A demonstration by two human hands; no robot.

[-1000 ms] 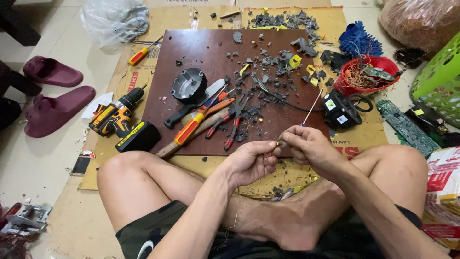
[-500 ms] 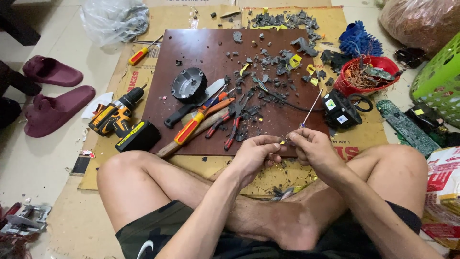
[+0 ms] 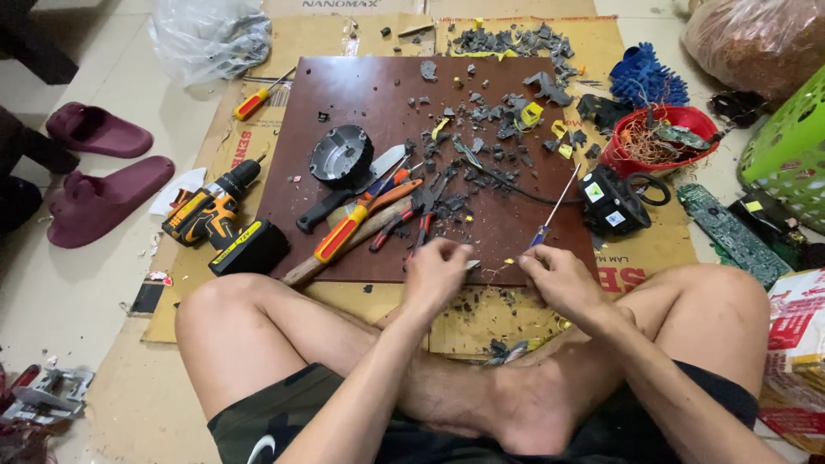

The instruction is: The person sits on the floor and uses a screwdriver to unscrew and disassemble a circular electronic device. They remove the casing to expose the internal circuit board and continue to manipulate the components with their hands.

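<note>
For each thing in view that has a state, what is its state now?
left hand: pinching a small part
right hand: gripping a screwdriver, shaft pointing away
cordless drill: lying on its side
red bowl: filled with wire scraps
pliers: lying flat on the brown board

Pale tiled floor point(image 3: 60, 301) at left; flattened cardboard point(image 3: 172, 395) spread beneath; maroon slippers point(image 3: 99, 176) upper left; green basket point(image 3: 791, 155) far right.

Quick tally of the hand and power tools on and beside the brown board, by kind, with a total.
Screwdrivers: 3, one red-and-yellow, one orange, one thin one in the right hand
Pliers: 1, red-handled
Cordless drill: 1
Wooden-handled tool: 1, head hidden
Black-handled knife: 1
Total: 7
</note>
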